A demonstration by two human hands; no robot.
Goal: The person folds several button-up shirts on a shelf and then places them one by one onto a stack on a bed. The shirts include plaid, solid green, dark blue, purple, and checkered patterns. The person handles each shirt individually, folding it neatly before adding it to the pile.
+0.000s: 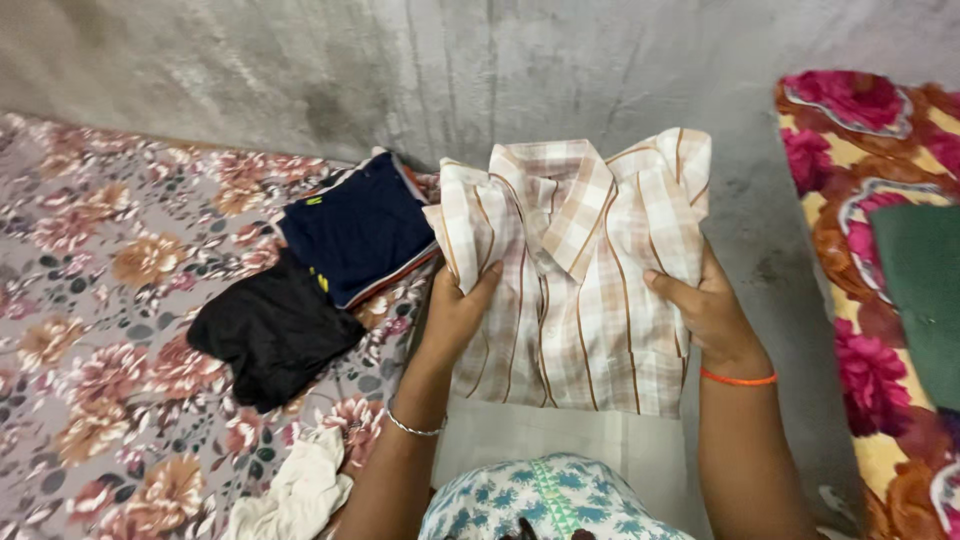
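Note:
A folded checked shirt point(575, 270), cream with brown and pink lines, is held up in front of me, collar at the top. My left hand point(455, 310) grips its left edge, thumb on the front. My right hand point(705, 305) grips its right edge the same way. An orange thread circles my right wrist and a thin silver bangle my left. Both hands are shut on the cloth.
A floral bedsheet point(110, 300) covers the left side. On it lie a folded navy garment point(360, 230), a black garment point(270, 335) and a crumpled white cloth point(300, 490). A red flowered blanket point(860, 300) with a green cloth point(925, 290) lies at right. A grey wall stands behind.

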